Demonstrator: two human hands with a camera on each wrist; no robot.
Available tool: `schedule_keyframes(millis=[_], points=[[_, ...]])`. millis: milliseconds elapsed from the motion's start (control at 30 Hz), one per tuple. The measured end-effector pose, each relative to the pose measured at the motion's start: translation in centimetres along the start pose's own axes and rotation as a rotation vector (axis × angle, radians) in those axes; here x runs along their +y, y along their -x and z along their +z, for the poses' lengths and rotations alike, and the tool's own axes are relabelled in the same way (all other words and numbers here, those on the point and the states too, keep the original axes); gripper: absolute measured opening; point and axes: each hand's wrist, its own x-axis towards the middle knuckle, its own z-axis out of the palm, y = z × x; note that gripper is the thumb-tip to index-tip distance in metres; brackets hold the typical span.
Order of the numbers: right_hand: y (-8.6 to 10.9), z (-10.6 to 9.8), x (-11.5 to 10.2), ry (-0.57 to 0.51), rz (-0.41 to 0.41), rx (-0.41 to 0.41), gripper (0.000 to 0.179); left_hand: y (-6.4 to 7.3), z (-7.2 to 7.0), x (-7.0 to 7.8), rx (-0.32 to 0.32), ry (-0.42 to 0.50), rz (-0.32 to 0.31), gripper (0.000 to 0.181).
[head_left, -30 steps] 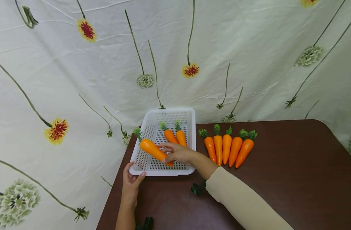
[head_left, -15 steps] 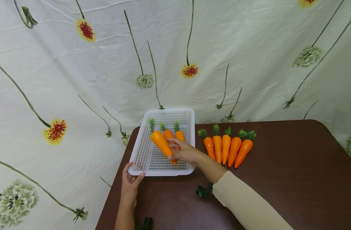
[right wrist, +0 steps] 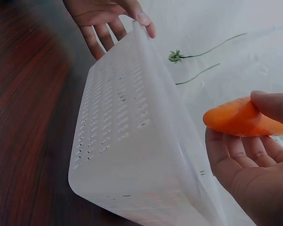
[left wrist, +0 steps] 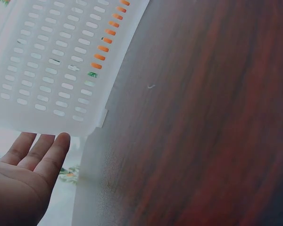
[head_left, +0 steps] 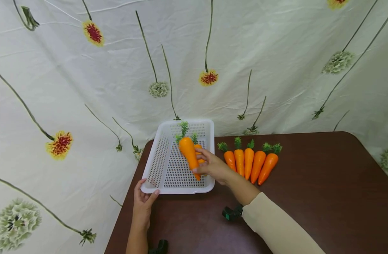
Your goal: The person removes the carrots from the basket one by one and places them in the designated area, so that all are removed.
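In the head view a white perforated plastic basket point(head_left: 178, 191) stands on the table. My left hand point(head_left: 141, 206) grips its near left corner, thumb over the rim and the other fingers beneath, as the right wrist view shows. Over the basket my right hand point(head_left: 214, 169) holds an orange toy-like carrot point(head_left: 187, 148) near its narrow tip, green top pointing away. In the right wrist view this carrot point(right wrist: 233, 118) sits between thumb and fingers, above the rim. Behind it in the basket lies another carrot point(head_left: 198, 146), partly covered; a further one is mostly hidden, its leafy top point(head_left: 178, 138) peeking out.
To the basket's right, several more carrots point(head_left: 258, 165) lie in a fanned row on the dark brown table point(head_left: 321, 183). A white cloth point(head_left: 276, 42) printed with flowers hangs close behind the basket and table. Black wrist devices point(head_left: 232, 213) sit on both forearms.
My right hand has moved the carrot rightward across the basket, turning it more lengthwise, so it now overlaps the carrots inside. My left hand stays at the corner.
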Motion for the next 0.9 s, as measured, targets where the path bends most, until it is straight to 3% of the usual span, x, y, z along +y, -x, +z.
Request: schedule_keyframes(millis=[567,900], points=[[2.3,-3.3,-0.3,-0.096,-0.049,0.021,0.081,0.0,0.2,-0.1,-0.007,0.003,0.009,0.075],[3.6,-4.7,-0.2,-0.127,-0.034,0.121,0.065,0.0,0.2,-0.1,0.005,0.03,0.019,0.074]])
